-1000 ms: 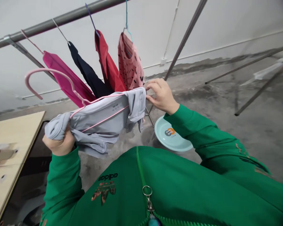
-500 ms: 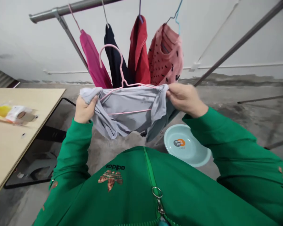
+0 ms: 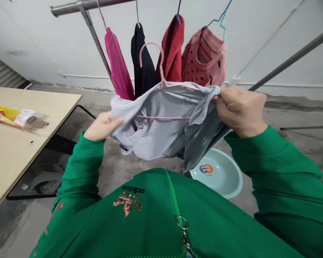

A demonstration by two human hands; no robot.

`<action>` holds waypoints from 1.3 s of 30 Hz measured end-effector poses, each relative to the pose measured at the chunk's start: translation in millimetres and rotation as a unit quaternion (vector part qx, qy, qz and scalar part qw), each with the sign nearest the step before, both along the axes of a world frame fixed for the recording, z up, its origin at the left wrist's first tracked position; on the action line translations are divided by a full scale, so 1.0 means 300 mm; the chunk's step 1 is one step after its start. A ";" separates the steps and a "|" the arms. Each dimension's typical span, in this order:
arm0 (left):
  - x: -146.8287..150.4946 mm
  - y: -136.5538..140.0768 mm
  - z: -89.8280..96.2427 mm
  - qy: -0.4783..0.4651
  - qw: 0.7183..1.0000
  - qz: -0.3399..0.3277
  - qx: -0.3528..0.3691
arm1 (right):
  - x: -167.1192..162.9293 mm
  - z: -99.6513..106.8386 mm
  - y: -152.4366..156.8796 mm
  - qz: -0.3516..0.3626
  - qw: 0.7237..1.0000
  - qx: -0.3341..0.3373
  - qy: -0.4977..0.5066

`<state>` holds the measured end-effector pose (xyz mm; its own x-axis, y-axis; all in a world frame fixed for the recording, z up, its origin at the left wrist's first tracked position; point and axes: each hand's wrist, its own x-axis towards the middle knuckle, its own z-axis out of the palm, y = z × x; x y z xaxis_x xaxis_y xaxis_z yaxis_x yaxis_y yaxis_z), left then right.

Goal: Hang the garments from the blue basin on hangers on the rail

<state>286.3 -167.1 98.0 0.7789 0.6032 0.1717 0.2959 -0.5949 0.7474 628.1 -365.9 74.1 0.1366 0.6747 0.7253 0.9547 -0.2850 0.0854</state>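
A light grey shirt (image 3: 161, 132) is stretched between my two hands, with a pink hanger (image 3: 163, 68) inside its neck opening. The hanger's hook stands up above the collar, and its lower bar shows across the opening. My left hand (image 3: 103, 125) grips the shirt's left edge, thumb over the cloth and the other fingers behind it. Pinched at the right shoulder, the fabric is held by my right hand (image 3: 240, 107). Cloth covers the hanger's left arm.
Ahead, a metal rail (image 3: 70, 8) carries a magenta garment (image 3: 118, 64), a dark navy garment (image 3: 142, 61), a red garment (image 3: 173, 46) and a pink spotted top (image 3: 204, 57). A pale blue basin (image 3: 231, 175) sits on the floor. At left stands a wooden table (image 3: 18, 150) with packaging.
The shirt, hanger and both hands have shifted right in view. The left side of the cloth has been pulled up over the hanger's left arm, which was visible before.
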 end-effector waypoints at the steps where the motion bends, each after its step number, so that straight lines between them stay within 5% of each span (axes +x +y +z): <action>1: -0.005 -0.027 0.002 0.063 0.993 -0.095 -0.008 | 0.014 -0.014 -0.004 0.011 0.999 0.021 0.023; 3: -0.016 -0.051 -0.002 0.152 0.958 -0.243 0.018 | 0.045 -0.040 -0.020 0.037 0.995 0.057 0.068; 4: -0.020 -0.047 -0.011 0.157 0.952 -0.255 0.058 | 0.060 -0.051 -0.030 0.047 0.993 0.069 0.087; 9: 0.006 0.072 -0.078 0.053 0.952 0.030 0.300 | 0.099 -0.068 -0.077 0.092 0.982 0.116 0.121; 11: 0.042 0.108 -0.091 0.038 0.943 0.043 0.328 | 0.096 -0.060 -0.088 0.109 0.977 0.124 0.133; 17: 0.167 0.098 -0.103 0.069 0.953 -0.006 0.296 | 0.067 -0.049 -0.088 0.117 0.971 0.076 0.194; 21: 0.207 0.085 -0.132 -0.015 0.971 0.040 0.234 | 0.049 -0.048 -0.074 0.123 0.958 0.037 0.255; 27: 0.201 0.103 -0.150 -0.141 0.967 0.077 0.199 | 0.045 0.007 -0.100 0.232 0.860 -0.002 0.454; 34: 0.179 0.027 -0.161 -0.153 0.953 0.049 0.256 | 0.018 -0.017 -0.049 0.204 0.805 -0.005 0.557; 39: 0.176 0.001 -0.216 -0.127 0.942 0.002 0.312 | -0.002 0.019 0.018 0.208 0.757 0.124 0.607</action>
<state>339.1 -166.8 33.2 0.6629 0.3256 0.6742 0.1568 -0.9409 0.3003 627.5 -360.4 79.8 0.6175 0.7057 0.3474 0.2977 0.1991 -0.9337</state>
